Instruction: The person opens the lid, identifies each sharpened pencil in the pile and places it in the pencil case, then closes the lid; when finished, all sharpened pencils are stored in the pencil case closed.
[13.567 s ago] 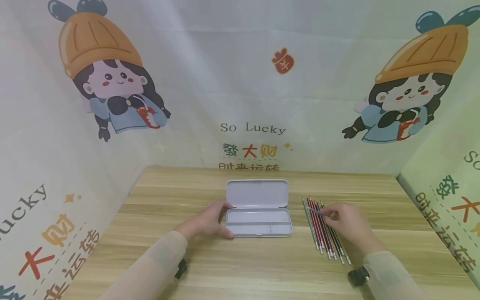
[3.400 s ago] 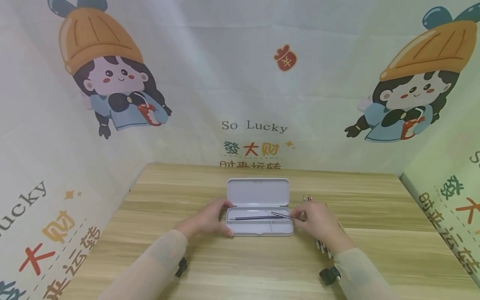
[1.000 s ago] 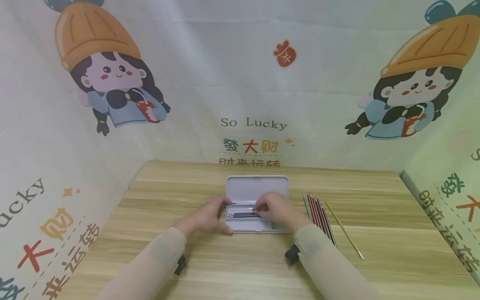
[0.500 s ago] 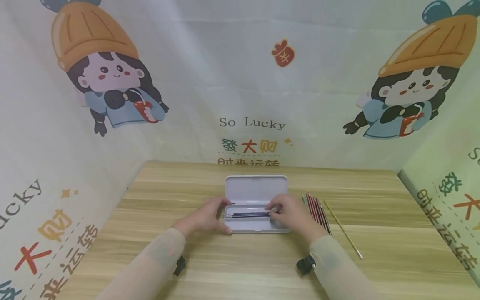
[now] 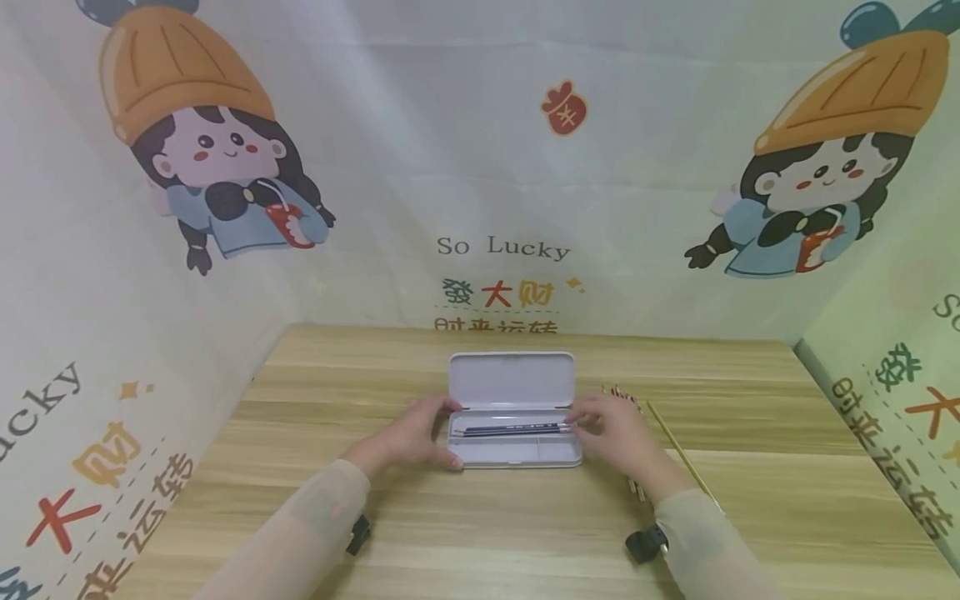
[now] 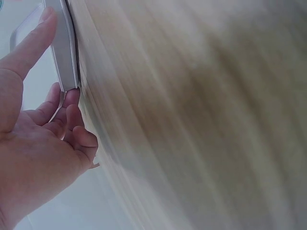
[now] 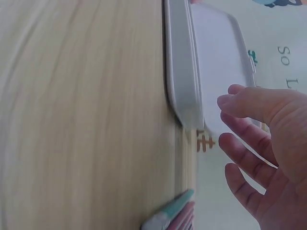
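An open white metal pencil case [image 5: 512,381] stands on the table, its lid raised at the back. Dark blue pencils [image 5: 502,431] lie side by side in its long rear compartment. My left hand [image 5: 411,433] grips the case's left end, thumb at the front corner and fingers behind; the left wrist view shows the thumb along the case's edge [image 6: 64,52]. At the right end hovers my right hand [image 5: 618,433], fingertips close to the pencils' ends. In the right wrist view its loosely bent fingers [image 7: 244,158] have nothing between them.
Right of the case, several pencils [image 5: 621,393] lie in a bunch, mostly hidden by my right hand. A yellow pencil [image 5: 678,446] lies apart, further right. The case's front compartments have a divider [image 5: 538,450]. A printed cloth [image 5: 510,167] hangs behind the wooden table [image 5: 480,533].
Dark blue pencils now lie in the case, which held none in the oldest frame. Over the last second my right hand has drawn rightward from them to the case's end. My left hand stays put.
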A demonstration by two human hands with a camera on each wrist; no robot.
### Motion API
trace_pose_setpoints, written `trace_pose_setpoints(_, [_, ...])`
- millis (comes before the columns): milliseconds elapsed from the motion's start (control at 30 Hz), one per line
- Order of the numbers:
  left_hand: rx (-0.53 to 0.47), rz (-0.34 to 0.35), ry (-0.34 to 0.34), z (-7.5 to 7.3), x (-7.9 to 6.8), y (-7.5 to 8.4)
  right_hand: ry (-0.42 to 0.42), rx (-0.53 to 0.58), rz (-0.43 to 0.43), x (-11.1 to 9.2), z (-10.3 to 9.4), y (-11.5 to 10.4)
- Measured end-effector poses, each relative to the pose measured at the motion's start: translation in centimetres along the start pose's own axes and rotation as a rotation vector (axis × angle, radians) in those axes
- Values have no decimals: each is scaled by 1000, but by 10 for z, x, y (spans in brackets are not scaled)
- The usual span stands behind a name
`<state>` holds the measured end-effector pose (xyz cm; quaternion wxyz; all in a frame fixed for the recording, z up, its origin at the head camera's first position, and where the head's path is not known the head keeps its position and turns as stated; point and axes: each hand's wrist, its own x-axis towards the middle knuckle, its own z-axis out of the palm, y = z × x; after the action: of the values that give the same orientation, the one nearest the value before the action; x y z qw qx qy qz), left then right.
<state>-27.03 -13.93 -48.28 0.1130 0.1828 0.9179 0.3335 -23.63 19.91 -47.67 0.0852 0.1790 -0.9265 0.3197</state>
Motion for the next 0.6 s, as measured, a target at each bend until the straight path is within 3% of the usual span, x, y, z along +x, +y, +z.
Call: trace_pose_setpoints(600, [-1, 17, -10, -2, -3, 1, 20, -26, 39, -26, -24, 29])
